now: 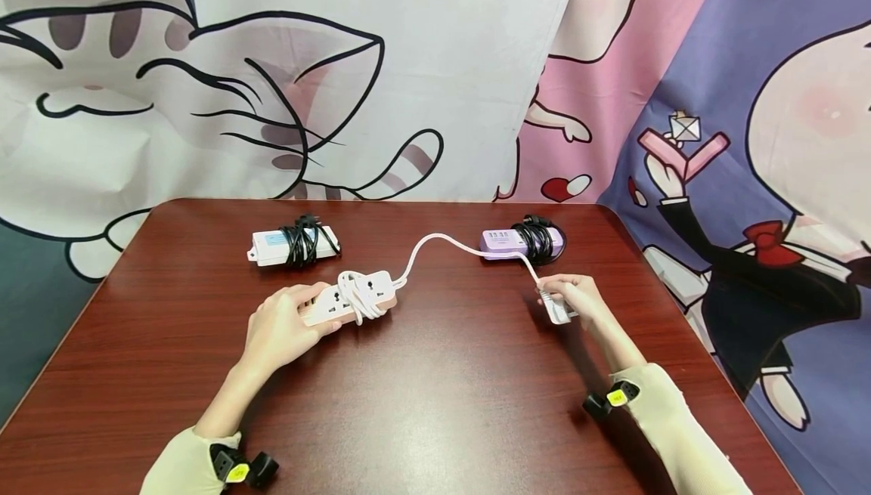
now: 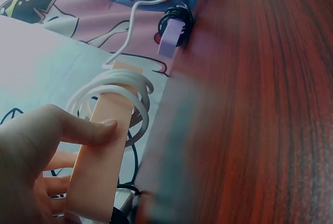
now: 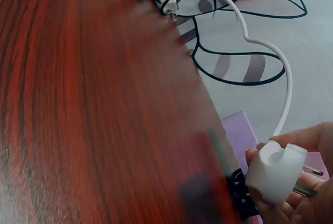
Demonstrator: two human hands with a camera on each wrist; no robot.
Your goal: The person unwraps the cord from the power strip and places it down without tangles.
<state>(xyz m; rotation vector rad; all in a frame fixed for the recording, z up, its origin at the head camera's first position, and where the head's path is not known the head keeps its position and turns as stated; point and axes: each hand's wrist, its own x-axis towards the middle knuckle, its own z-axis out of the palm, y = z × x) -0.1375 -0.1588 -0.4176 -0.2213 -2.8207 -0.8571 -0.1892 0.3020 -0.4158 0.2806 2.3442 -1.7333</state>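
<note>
My left hand (image 1: 282, 326) grips the near end of a power strip (image 1: 325, 307) with a white socket face and peach sides. In the left wrist view the thumb presses along the strip's peach side (image 2: 101, 167). Loops of white cord (image 2: 138, 96) are wound round the strip's other end. From there the cord runs in an arch to the right. My right hand (image 1: 574, 295) holds the white plug (image 3: 276, 172) at the cord's end, between thumb and fingers. Metal prongs (image 3: 304, 190) stick out of the plug toward the palm in the right wrist view.
At the back left lies a white power strip (image 1: 270, 248) bound with black cord (image 1: 302, 242). A purple power strip (image 1: 500, 242) with a black cord coil (image 1: 536, 239) lies at the back right. Behind the brown table (image 1: 435, 389) hangs a cartoon-printed cloth (image 1: 463, 64).
</note>
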